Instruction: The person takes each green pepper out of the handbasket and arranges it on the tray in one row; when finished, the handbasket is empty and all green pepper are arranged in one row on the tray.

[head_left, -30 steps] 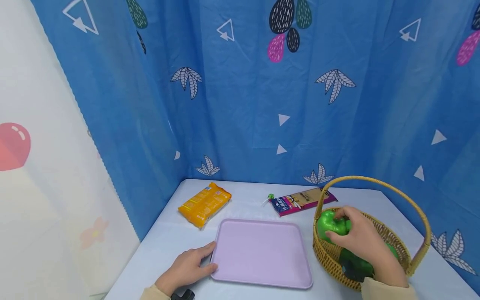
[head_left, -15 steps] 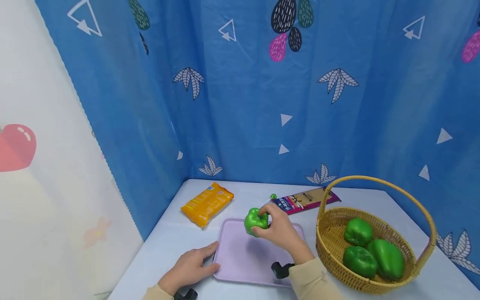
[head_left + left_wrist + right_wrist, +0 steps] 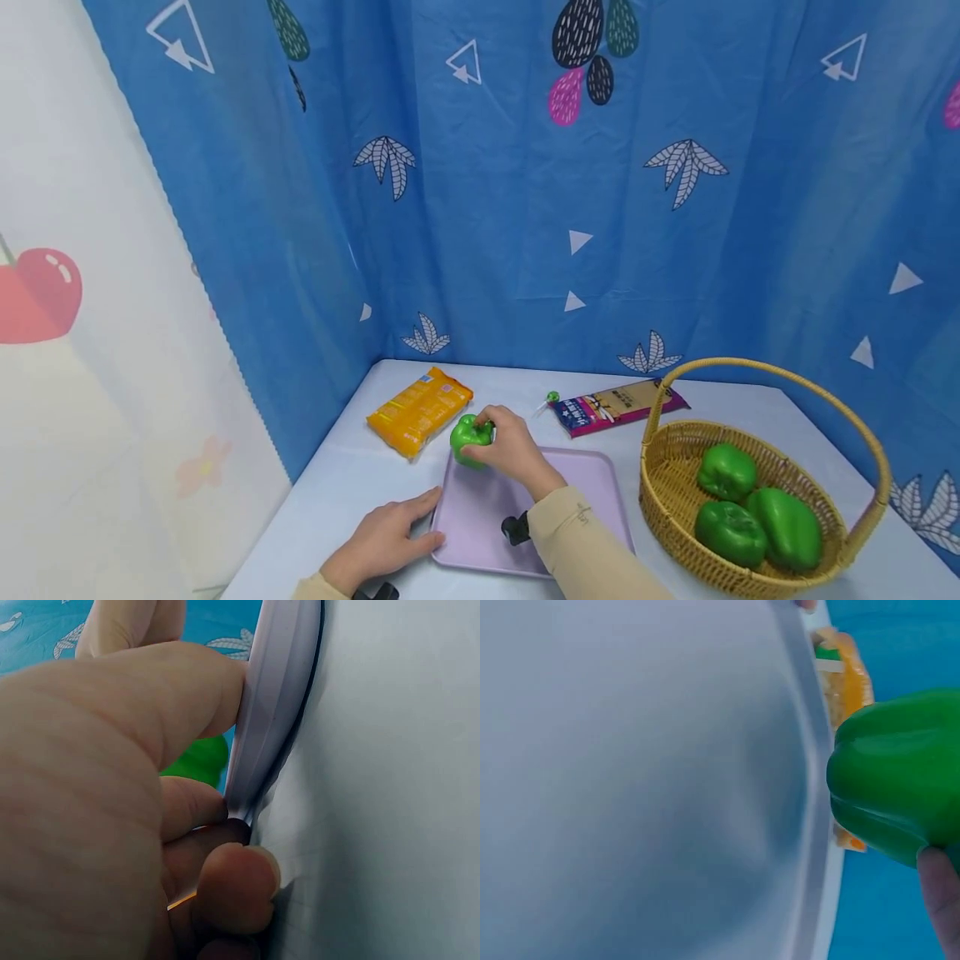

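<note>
My right hand (image 3: 517,454) pinches a green bell pepper (image 3: 465,435) between thumb and fingers over the far left corner of a lilac tray (image 3: 472,533). In the right wrist view the held bell pepper (image 3: 900,769) overlaps the tray's rim (image 3: 814,750), a fingertip against its side. My left hand (image 3: 390,533) rests at the tray's left side, fingers fairly straight; in the left wrist view its thumb (image 3: 210,690) touches the rim (image 3: 274,697). Several more green bell peppers (image 3: 727,471) lie in a wicker basket (image 3: 667,521) on the right.
Behind the tray's left side lies an orange packet (image 3: 420,411). A purple and gold packet (image 3: 618,406) is at the back, with a green lollipop (image 3: 552,397) next to it. The basket's tall handle (image 3: 787,375) arches over it. A blue curtain (image 3: 510,208) hangs behind the table.
My right hand has lifted one bell pepper out of the basket and carried it left across the tray to its far left corner. The left hand has stayed at the tray's edge.
</note>
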Motion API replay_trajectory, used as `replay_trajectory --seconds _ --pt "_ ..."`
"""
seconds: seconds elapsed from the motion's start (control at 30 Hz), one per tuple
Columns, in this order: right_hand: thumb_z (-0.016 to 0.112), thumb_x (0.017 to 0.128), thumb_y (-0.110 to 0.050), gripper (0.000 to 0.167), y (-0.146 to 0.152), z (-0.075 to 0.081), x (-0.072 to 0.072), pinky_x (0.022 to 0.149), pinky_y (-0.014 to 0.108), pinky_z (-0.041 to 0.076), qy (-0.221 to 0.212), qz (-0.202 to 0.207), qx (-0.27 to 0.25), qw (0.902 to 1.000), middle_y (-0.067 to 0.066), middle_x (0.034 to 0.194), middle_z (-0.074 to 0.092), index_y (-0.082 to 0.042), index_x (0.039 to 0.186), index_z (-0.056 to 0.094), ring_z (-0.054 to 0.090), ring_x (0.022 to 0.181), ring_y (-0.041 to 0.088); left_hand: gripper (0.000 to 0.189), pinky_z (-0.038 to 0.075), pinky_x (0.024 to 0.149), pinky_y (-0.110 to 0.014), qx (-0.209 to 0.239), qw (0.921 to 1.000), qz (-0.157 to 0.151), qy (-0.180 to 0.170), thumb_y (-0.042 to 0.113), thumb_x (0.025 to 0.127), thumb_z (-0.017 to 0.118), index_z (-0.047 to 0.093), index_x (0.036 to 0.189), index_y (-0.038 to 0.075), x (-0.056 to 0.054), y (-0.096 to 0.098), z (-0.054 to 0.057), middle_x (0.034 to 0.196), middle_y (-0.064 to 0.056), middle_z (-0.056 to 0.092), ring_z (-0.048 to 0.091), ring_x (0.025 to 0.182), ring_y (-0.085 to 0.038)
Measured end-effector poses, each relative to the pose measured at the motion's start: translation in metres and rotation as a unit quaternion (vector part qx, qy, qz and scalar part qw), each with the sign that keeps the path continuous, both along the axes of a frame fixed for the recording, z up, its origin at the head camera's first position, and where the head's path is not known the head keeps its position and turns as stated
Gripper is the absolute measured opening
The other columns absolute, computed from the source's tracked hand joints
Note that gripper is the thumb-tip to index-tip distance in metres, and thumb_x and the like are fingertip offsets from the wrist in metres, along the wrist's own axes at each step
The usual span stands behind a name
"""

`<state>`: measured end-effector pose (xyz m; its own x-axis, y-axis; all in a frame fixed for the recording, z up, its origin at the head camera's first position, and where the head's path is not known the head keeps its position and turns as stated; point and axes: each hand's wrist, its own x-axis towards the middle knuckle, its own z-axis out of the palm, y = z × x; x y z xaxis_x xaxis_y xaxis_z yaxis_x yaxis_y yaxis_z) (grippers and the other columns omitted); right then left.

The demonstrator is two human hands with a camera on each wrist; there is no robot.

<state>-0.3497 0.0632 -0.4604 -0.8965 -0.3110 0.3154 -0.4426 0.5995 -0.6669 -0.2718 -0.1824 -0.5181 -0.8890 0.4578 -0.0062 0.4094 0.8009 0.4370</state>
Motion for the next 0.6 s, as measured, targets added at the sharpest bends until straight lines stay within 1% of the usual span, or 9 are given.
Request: replay_trajectory --seconds 0.17,0.27,0.37,0.6 --pt "0.087 0.085 -0.033 0.040 -0.008 -0.007 -0.005 0.091 0.040 0.059 -0.026 0.005 0.019 0.9995 0.004 0.117 0.064 -0.015 0.112 0.063 0.058 0.097 0.017 0.081 0.056 0.103 -0.052 0.002 0.9999 -0.008 0.012 0.067 0.094 0.060 0.052 0.152 0.011 0.001 0.000 0.001 0.151 -0.002 0.058 0.063 0.129 -0.028" --pt "0.086 0.086 -0.031 0.040 -0.010 -0.007 -0.006 0.090 0.039 0.058 -0.031 0.008 0.034 0.9989 0.005 0.116 0.064 -0.014 0.113 0.061 0.058 0.096 0.016 0.082 0.056 0.103 -0.051 0.001 0.9999 -0.008 0.014 0.069 0.094 0.058 0.052 0.152 0.012 0.000 0.001 0.000 0.151 -0.002 0.058 0.064 0.129 -0.027" --pt "0.086 0.086 -0.031 0.041 -0.012 -0.004 -0.006 0.088 0.039 0.058 -0.031 0.009 0.046 0.9984 0.004 0.114 0.064 -0.013 0.113 0.061 0.058 0.094 0.016 0.082 0.056 0.103 -0.051 0.002 0.9999 -0.005 0.014 0.070 0.094 0.058 0.052 0.152 0.012 -0.002 0.000 -0.002 0.151 -0.001 0.058 0.064 0.129 -0.027" --pt "0.086 0.086 -0.030 0.042 -0.013 -0.006 -0.004 0.093 0.043 0.058 -0.040 0.006 0.028 0.9988 0.007 0.118 0.064 -0.014 0.116 0.060 0.059 0.099 0.018 0.082 0.056 0.104 -0.051 0.002 1.0000 -0.002 0.008 0.069 0.094 0.058 0.052 0.152 0.012 -0.001 -0.001 -0.002 0.151 -0.002 0.058 0.064 0.129 -0.027"
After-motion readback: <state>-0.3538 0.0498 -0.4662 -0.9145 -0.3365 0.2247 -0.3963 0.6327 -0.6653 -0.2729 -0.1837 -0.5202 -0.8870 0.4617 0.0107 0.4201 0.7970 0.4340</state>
